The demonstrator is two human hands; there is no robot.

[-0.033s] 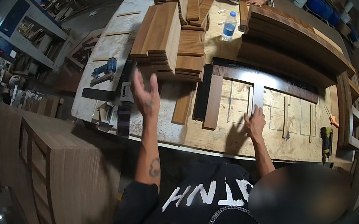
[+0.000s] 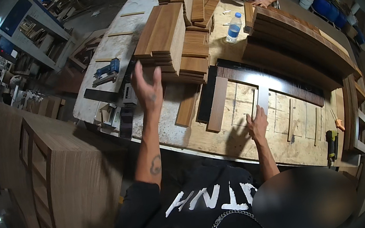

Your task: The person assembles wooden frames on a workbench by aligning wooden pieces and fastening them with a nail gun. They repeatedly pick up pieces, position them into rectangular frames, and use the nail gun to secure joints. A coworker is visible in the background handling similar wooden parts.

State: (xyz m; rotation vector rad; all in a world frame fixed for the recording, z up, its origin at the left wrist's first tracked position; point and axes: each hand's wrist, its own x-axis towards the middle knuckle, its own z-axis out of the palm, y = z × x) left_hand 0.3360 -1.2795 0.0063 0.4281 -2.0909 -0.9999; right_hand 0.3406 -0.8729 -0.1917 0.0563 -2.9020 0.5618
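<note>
Your left hand [image 2: 148,88] is spread and empty, close to the near end of the tall board stack [image 2: 160,25]; a careless swing could knock those boards askew. Your right hand [image 2: 258,124] has its fingertips at the near end of the short strip [image 2: 262,96]; I cannot tell whether they pinch it. That strip lies on the table [image 2: 248,144], its far end at the long dark board [image 2: 287,86], so a sideways nudge could skew it.

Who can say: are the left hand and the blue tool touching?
Apart: the head view shows a plain gap between the left hand and the blue tool.
</note>
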